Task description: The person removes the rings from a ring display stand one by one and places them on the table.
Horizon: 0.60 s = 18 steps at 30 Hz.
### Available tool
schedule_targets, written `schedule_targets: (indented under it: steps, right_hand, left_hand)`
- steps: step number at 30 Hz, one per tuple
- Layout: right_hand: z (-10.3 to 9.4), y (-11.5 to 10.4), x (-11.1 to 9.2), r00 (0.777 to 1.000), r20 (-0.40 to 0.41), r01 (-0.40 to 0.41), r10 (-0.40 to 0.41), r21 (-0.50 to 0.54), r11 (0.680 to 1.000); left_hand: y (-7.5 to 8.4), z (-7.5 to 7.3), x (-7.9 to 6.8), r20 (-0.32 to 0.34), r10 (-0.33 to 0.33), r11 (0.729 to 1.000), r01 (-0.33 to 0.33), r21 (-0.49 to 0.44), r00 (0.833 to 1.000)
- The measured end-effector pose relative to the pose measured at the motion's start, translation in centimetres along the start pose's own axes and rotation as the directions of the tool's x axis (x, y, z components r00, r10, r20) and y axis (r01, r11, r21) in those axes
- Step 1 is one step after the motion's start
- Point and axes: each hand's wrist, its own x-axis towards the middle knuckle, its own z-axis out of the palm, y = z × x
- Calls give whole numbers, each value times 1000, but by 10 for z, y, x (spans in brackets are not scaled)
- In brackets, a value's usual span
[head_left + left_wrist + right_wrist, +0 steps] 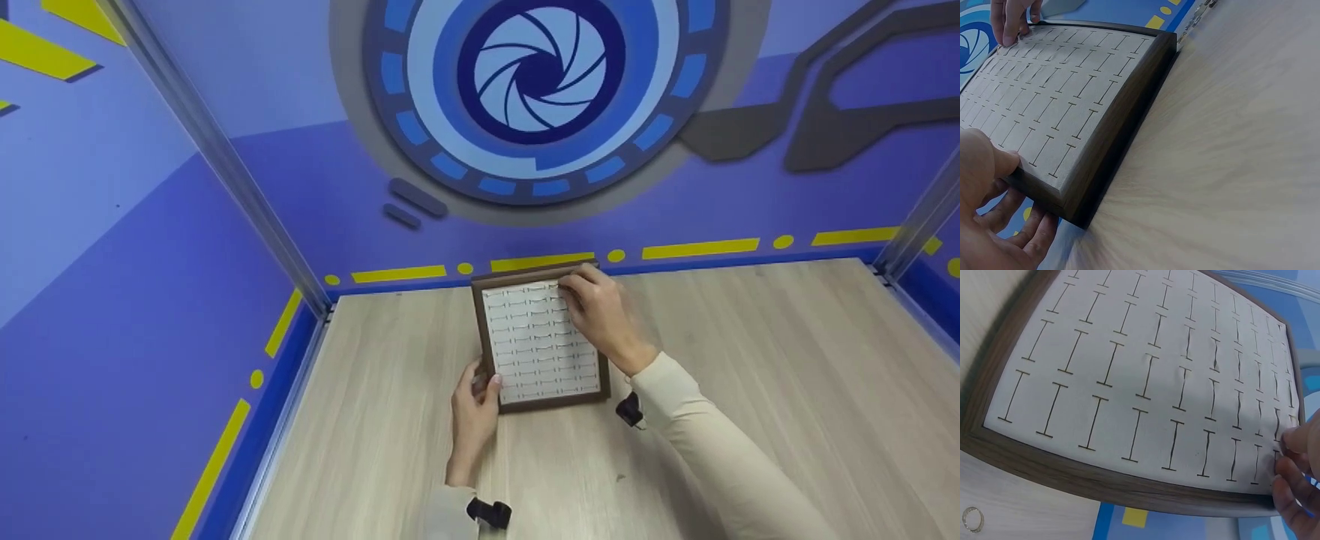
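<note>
A ring display tray (pixel 544 345) with a brown wood-look frame and a pale pad cut with rows of I-shaped slots stands tilted toward me. My left hand (pixel 475 409) grips its lower left edge, thumb over the frame and fingers beneath, as the left wrist view also shows. At the upper right corner is my right hand (pixel 600 309), its thumb and fingers drawn together against the end slots (pixel 1276 461). Whether something small sits between those fingertips I cannot tell. In the right wrist view a thin, sparkling ring (pixel 973 519) lies beside the tray.
A pale wood-grain table (pixel 390 420) lies under the tray, with a blue printed wall (pixel 315 172) close behind. Small shiny pieces (pixel 1199 19) show past the tray's far corner in the left wrist view. A dark wrist strap (pixel 489 514) circles the left sleeve.
</note>
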Motion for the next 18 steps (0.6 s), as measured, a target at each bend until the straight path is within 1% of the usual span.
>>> schedule_targets:
  steps: [5, 13, 18]
  right_hand:
    - [2, 0, 2, 1000, 10, -10, 10, -15, 1000]
    - [0, 0, 2, 1000, 23, 15, -14, -43, 999]
    - [-2, 0, 1, 999, 41, 28, -26, -42, 999]
  left_hand:
    - [0, 1, 0, -1, 1, 1000, -1, 0, 1000]
    - [0, 1, 0, 5, 24, 1000, -24, -13, 1000]
    - [0, 0, 0, 5, 15, 1000, -15, -7, 1000]
